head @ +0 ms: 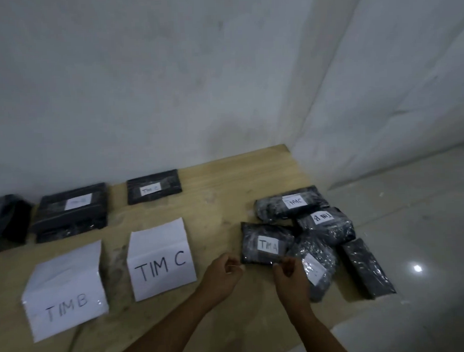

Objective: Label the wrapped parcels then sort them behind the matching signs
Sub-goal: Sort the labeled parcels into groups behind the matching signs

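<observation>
TIM A parcel (265, 243), left hand (224, 273) pinching pale strip (237, 266), right hand (289, 275) curled beside

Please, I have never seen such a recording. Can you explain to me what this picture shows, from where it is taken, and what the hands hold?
No machine: a person wears a camera on the head, looking down at both bare hands. On the table are the TIM B sign and the TIM C sign, black parcels behind them. At the right lies a pile of parcels. The left hand seems to pinch a small white scrap; the right hand is curled beside the TIM A parcel, and I cannot tell whether it holds anything.
</observation>
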`<action>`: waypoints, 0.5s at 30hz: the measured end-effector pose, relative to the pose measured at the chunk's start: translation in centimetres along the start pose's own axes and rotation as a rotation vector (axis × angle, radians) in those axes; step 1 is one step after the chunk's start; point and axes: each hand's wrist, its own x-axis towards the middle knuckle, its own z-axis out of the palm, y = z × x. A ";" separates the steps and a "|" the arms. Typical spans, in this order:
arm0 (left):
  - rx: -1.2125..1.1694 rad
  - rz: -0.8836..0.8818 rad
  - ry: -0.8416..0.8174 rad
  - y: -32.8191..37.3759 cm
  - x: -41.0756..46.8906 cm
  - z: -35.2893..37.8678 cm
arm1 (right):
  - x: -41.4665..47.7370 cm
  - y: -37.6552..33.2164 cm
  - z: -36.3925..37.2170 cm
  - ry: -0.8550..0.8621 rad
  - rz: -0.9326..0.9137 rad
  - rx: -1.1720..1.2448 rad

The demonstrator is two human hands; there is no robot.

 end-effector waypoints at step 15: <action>0.139 0.045 -0.166 4.5 3.1 11.6 | 3.7 6.5 -8.5 0.117 0.343 0.065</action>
